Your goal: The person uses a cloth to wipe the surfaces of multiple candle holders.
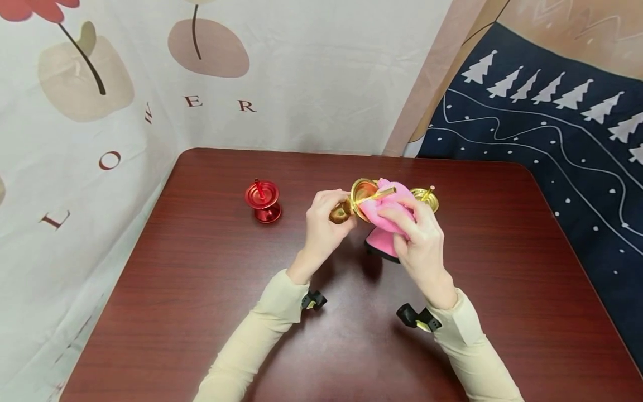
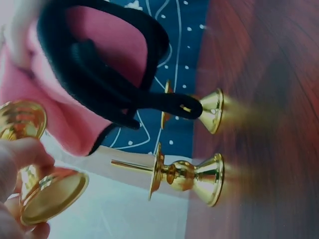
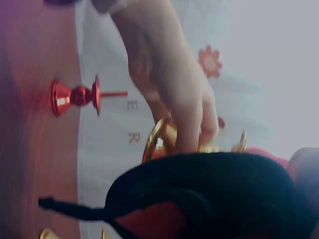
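My left hand grips a gold candlestick by its stem and base, tilted with its dish and spike toward the right. My right hand holds a pink cloth with black trim against the dish and spike. Below the fingers a pink flap of it hangs down. In the left wrist view a black strap dangles from the cloth, and the held candlestick's round base faces the camera. The right wrist view shows the black edge hiding much of the candlestick.
A red candlestick stands upright on the brown table, left of the hands. Two more gold ones, a nearer candlestick and a farther candlestick, stand behind the cloth. Printed fabric hangs along the table's back edge.
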Demonstrator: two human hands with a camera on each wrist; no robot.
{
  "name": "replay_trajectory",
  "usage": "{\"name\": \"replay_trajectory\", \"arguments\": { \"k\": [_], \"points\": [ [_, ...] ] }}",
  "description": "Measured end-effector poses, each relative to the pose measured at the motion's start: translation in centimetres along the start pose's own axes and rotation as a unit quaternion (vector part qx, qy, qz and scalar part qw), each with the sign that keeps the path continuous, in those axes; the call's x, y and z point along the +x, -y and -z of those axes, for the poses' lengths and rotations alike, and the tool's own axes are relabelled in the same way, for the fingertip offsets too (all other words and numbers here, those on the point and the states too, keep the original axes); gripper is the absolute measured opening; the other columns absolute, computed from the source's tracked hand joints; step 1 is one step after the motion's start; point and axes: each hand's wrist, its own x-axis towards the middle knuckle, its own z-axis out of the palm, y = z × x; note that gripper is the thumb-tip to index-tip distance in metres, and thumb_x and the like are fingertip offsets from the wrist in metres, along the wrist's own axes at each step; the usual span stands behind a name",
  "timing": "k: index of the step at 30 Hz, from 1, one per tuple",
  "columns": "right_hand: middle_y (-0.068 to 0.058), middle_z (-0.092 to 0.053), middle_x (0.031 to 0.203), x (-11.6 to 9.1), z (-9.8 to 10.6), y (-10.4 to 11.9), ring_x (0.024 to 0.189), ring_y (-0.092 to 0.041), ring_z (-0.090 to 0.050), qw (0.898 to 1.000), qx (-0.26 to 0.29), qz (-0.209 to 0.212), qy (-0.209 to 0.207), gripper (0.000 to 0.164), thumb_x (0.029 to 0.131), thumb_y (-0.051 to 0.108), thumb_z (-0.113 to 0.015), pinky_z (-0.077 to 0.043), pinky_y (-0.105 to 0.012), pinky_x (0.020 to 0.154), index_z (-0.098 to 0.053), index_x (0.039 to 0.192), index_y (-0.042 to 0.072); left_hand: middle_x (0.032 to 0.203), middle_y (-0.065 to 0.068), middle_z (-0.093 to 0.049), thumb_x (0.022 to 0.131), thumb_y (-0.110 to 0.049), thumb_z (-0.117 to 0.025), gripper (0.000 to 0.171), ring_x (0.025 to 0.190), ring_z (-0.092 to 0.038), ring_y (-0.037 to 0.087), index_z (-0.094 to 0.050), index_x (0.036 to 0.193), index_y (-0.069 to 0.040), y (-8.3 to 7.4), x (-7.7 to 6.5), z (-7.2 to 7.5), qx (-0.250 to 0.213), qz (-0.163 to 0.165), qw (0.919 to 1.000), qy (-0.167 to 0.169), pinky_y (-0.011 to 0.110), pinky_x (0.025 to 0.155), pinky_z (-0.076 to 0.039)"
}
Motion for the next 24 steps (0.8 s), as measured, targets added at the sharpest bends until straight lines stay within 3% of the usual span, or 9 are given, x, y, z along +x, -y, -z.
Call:
{"name": "replay_trajectory", "arguments": {
  "k": [5, 8, 11, 15, 18, 21, 24],
  "points": [
    [-0.021, -0.062, 0.101, 0.7, 0.6, -1.4, 0.092, -0.037, -0.056, 1.0, 0.007, 0.013, -0.01, 0.023, 0.079, -0.007, -0.059, -0.044, -0.033, 0.089, -0.072, 0.085, 0.01, 0.091, 0.013, -0.066, 0.063, -0.002, -0.078, 0.032, 0.089, -0.058, 0.023, -0.067, 0.093, 0.001, 0.0, 0.1, 0.5, -0.065, 0.037, 0.9941, 0.078, 0.031, 0.077, -0.049],
    [-0.021, -0.062, 0.101, 1.0, 0.9, -1.9, 0.091, -0.038, -0.054, 0.999, 0.02, 0.023, -0.016, 0.018, 0.082, -0.004, -0.061, -0.042, -0.031, 0.093, -0.072, 0.082, 0.01, 0.084, 0.01, -0.064, 0.063, -0.002, -0.08, 0.031, 0.08, -0.057, 0.019, -0.066, 0.09, -0.001, 0.0, 0.4, 0.9, -0.117, 0.061, 0.9793, 0.153, 0.026, 0.07, -0.048],
    [-0.02, -0.063, 0.1, 1.4, 1.2, -2.2, 0.089, -0.038, -0.054, 0.998, 0.041, 0.042, -0.021, 0.015, 0.088, 0.007, -0.059, -0.042, -0.029, 0.095, -0.072, 0.08, 0.01, 0.081, 0.01, -0.062, 0.065, 0.002, -0.078, 0.028, 0.075, -0.055, 0.016, -0.065, 0.09, 0.002, -0.1, 0.7, 1.3, -0.19, 0.086, 0.951, 0.228, 0.024, 0.067, -0.047],
    [-0.019, -0.063, 0.1, 1.7, 1.1, -2.6, 0.091, -0.037, -0.053, 0.995, 0.063, 0.068, -0.03, 0.023, 0.093, 0.021, -0.057, -0.042, -0.025, 0.092, -0.071, 0.077, 0.011, 0.087, 0.016, -0.065, 0.068, 0.009, -0.074, 0.03, 0.076, -0.058, 0.013, -0.063, 0.095, 0.008, -0.1, 1.2, 1.6, -0.275, 0.115, 0.9044, 0.305, 0.024, 0.07, -0.049],
    [-0.019, -0.063, 0.1, 2.0, 1.0, -2.7, 0.092, -0.037, -0.053, 0.993, 0.074, 0.08, -0.036, 0.025, 0.093, 0.023, -0.057, -0.042, -0.024, 0.092, -0.07, 0.074, 0.012, 0.095, 0.02, -0.066, 0.069, 0.01, -0.072, 0.037, 0.08, -0.06, 0.011, -0.06, 0.103, 0.011, -0.1, 1.5, 1.6, -0.301, 0.125, 0.881, 0.343, 0.027, 0.075, -0.051],
    [-0.019, -0.063, 0.101, 2.2, 0.9, -2.8, 0.091, -0.037, -0.053, 0.993, 0.074, 0.082, -0.037, 0.026, 0.093, 0.022, -0.057, -0.042, -0.025, 0.092, -0.069, 0.072, 0.012, 0.098, 0.022, -0.066, 0.069, 0.011, -0.072, 0.04, 0.08, -0.06, 0.01, -0.059, 0.106, 0.012, -0.2, 1.7, 1.6, -0.304, 0.124, 0.8762, 0.353, 0.028, 0.076, -0.051],
    [-0.019, -0.063, 0.101, 2.4, 1.0, -2.6, 0.091, -0.037, -0.052, 0.995, 0.058, 0.078, -0.032, 0.026, 0.092, 0.016, -0.056, -0.042, -0.024, 0.092, -0.068, 0.071, 0.009, 0.093, 0.02, -0.066, 0.068, 0.01, -0.073, 0.035, 0.078, -0.06, 0.012, -0.061, 0.101, 0.011, -0.2, 1.6, 1.3, -0.295, 0.115, 0.8896, 0.329, 0.027, 0.073, -0.051]
  ]
}}
